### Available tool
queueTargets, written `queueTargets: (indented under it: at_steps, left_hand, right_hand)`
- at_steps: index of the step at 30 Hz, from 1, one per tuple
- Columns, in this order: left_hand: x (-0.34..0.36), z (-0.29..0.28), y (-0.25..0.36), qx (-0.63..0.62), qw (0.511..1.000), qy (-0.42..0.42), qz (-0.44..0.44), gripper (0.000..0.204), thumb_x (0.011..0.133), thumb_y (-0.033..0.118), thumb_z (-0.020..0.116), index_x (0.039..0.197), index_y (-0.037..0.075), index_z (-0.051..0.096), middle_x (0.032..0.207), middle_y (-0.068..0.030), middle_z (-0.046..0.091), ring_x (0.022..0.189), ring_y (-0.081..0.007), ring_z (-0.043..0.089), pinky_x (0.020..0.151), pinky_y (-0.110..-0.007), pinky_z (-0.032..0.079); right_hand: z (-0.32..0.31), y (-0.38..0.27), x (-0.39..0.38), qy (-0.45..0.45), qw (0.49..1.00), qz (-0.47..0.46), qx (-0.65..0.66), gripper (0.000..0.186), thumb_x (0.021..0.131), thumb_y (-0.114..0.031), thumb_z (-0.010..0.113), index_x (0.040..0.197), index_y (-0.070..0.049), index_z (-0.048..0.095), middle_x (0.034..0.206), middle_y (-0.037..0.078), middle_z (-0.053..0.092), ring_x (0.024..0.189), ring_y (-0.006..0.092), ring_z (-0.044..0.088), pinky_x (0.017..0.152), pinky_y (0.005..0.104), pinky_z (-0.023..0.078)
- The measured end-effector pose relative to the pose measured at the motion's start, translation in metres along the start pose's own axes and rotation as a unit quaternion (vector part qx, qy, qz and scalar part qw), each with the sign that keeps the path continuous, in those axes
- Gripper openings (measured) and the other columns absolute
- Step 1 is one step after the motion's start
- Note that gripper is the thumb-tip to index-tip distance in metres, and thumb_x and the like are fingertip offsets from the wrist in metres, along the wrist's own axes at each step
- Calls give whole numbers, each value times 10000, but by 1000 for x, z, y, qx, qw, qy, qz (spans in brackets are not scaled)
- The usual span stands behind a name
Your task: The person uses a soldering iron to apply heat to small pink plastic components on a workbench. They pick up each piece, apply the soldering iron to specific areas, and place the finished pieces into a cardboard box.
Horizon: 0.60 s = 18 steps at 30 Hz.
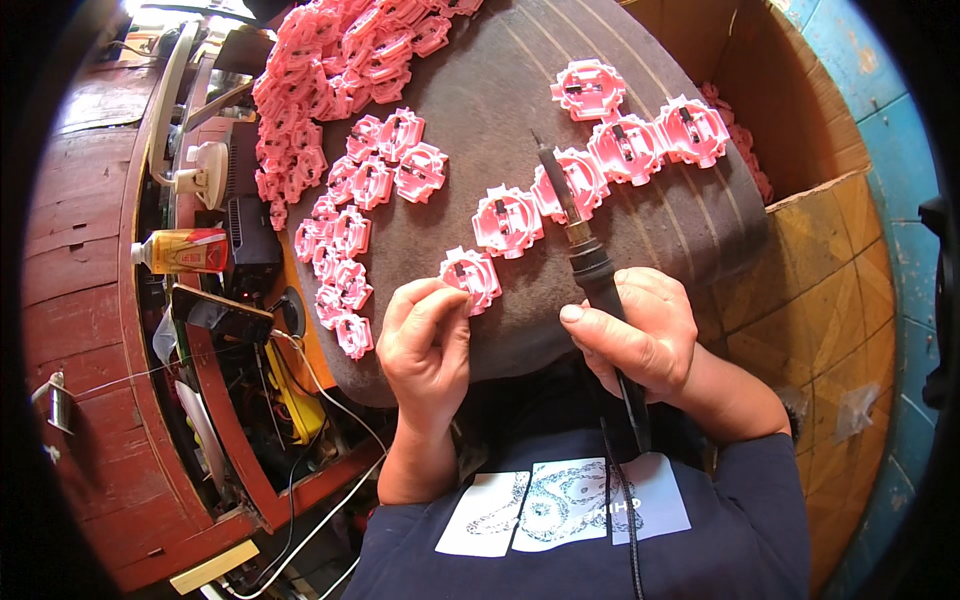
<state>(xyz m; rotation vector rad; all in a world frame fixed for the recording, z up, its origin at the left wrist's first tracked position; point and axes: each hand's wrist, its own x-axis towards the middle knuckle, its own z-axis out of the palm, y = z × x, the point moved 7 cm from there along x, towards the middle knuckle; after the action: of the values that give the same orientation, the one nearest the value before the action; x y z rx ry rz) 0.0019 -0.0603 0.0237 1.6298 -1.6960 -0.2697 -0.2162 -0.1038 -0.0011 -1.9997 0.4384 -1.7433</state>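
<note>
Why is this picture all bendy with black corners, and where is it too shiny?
Head view: the wide fisheye lens bends straight edges, like the blue surface at right, and leaves dark corners; head view, upper left: pale glare on the red wood; head view, middle: the soldering iron in the right hand looks fairly sharp.

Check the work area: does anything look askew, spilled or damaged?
Nothing looks spilled or clearly damaged. One pink piece sits out of line, on the far side of the slanting row of five others. At the left, a white cable trails loosely, looking untidy.
</note>
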Motion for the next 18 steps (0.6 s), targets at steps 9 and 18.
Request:
queueTargets:
  at_steps: [9,18]
  left_hand:
    - [8,2,10,-15,1000,-8,19,166,895,-71,776,1048,-15,744,1043,-135,684,858,-227,695,741,-314,564]
    - [79,-11,-12,80,997,2,24,242,908,-14,736,1149,9,734,1171,-136,663,864,-216,644,761,-324,538]
  right_hand:
    - [11,-5,12,-40,998,-4,-48,532,766,-100,739,1291,-33,695,791,94,614,591,268,573,514,384,418]
    - [79,-1,51,-165,967,54,-185,655,793,-258,801,1374,-93,548,1181,244,685,1212,435,596,1032,541,387]
